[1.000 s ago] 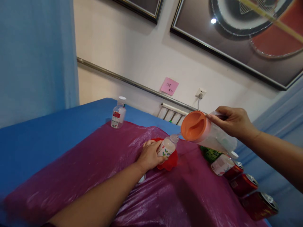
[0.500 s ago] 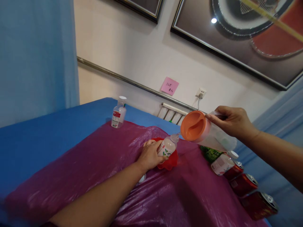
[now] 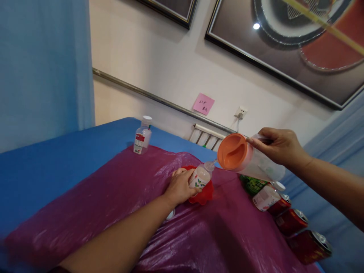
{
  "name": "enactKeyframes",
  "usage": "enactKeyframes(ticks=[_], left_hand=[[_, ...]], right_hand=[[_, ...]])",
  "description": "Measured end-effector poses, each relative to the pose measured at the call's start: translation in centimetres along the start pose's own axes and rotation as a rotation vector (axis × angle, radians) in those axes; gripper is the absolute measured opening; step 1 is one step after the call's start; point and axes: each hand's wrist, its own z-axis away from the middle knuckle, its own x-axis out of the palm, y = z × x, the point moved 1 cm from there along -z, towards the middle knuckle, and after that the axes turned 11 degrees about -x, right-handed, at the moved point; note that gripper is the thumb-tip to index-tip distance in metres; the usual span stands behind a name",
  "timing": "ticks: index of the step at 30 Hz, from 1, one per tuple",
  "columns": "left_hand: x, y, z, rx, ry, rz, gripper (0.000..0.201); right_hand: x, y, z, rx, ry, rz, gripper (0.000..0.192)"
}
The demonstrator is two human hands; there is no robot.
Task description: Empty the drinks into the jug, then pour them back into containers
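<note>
My left hand (image 3: 182, 185) is closed around a clear plastic bottle (image 3: 201, 176) with a white label and no cap on its mouth. Under that bottle lies a red dish with a wavy rim (image 3: 205, 195). My right hand (image 3: 281, 146) grips the handle of a translucent pitcher (image 3: 261, 165), tipped to the left. Its orange lid (image 3: 232, 151) faces the bottle's mouth, and a thin stream of clear liquid runs between the two. A white bottle cap (image 3: 170, 215) lies beside my left wrist, partly hidden by the forearm.
Purple plastic sheeting (image 3: 113, 185) covers much of the blue table (image 3: 71, 151). A capped bottle (image 3: 142, 135) stands at the back left. Along the right edge are a green package (image 3: 253, 185), another capped bottle (image 3: 266, 197) and several red cans (image 3: 308, 246). A wall (image 3: 142, 49) rises behind.
Both hands, the bottle and the pitcher hold almost the same positions as before. The liquid still runs; the view has shifted only slightly.
</note>
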Motion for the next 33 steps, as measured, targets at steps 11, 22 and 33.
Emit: enactKeyframes(ticks=[11,22,33], left_hand=[[-0.12,0.18,0.09,0.002,-0.001,0.001,0.059],[0.04,-0.03,0.02,0.016,0.017,-0.014,0.059],[0.21,-0.12,-0.04,0.013,0.027,0.0,0.061]], right_hand=[[0.21,-0.01,0.31,-0.032,0.016,0.003,0.052],[0.62,0.03,0.22,-0.052,0.028,-0.002,0.05],[0.58,-0.02,0.11,-0.058,0.029,-0.003,0.05]])
